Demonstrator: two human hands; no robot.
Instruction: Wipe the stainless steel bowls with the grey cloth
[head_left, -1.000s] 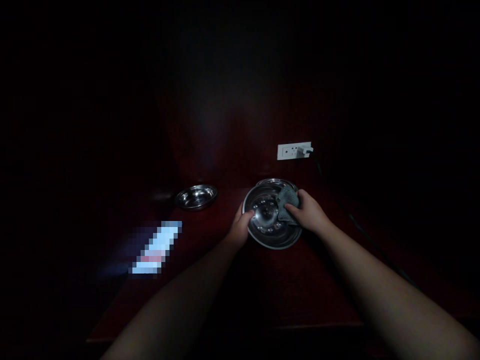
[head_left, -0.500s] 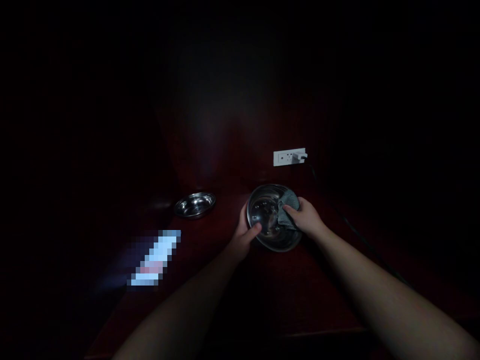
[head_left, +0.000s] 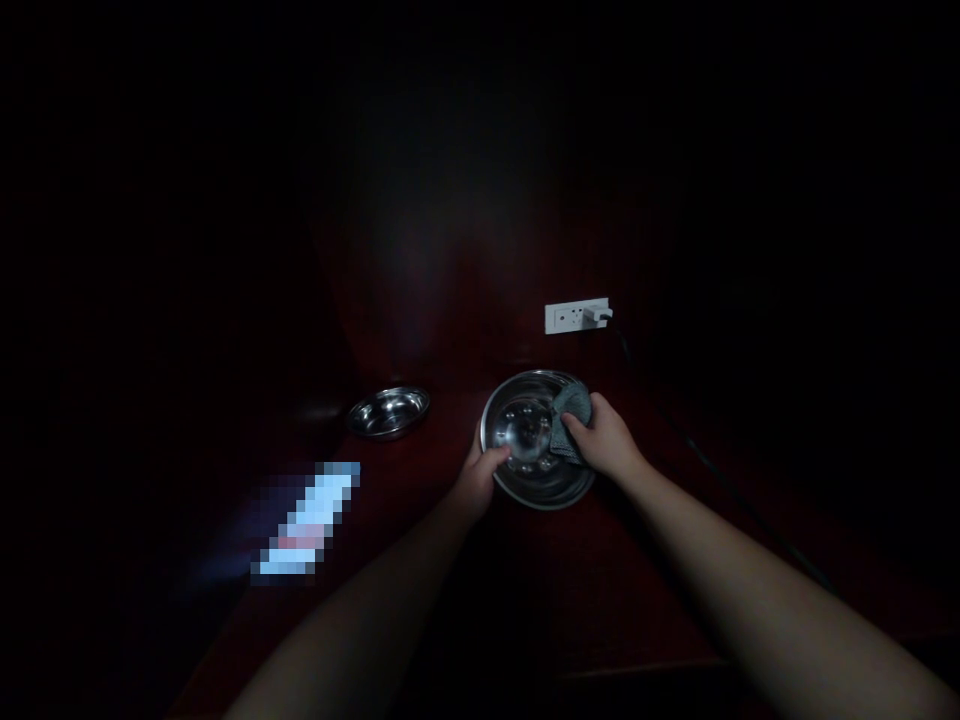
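Note:
A shiny metal bowl (head_left: 525, 435) is tilted with its hollow side toward me above the dark red table (head_left: 615, 600). My left hand (head_left: 480, 480) grips its left rim, the thumb inside and the other fingers behind, mostly hidden. In my right hand (head_left: 611, 440) is a folded grey-green cloth (head_left: 570, 420), pinched over the bowl's right side. The cloth covers part of the inner wall and rim. Whether the bowl's underside touches the table I cannot tell.
A shallow metal dish (head_left: 388, 412) stands on the table to the left. Nearer me lies a bright pixelated screen (head_left: 311, 522). On the back wall is a white socket (head_left: 576, 316) with a plug (head_left: 598, 314); its dark cable (head_left: 712, 468) runs down the right side.
The bowl has shifted slightly left and turned to face me more squarely. Both hands have moved a little left with it, the cloth still in the right one.

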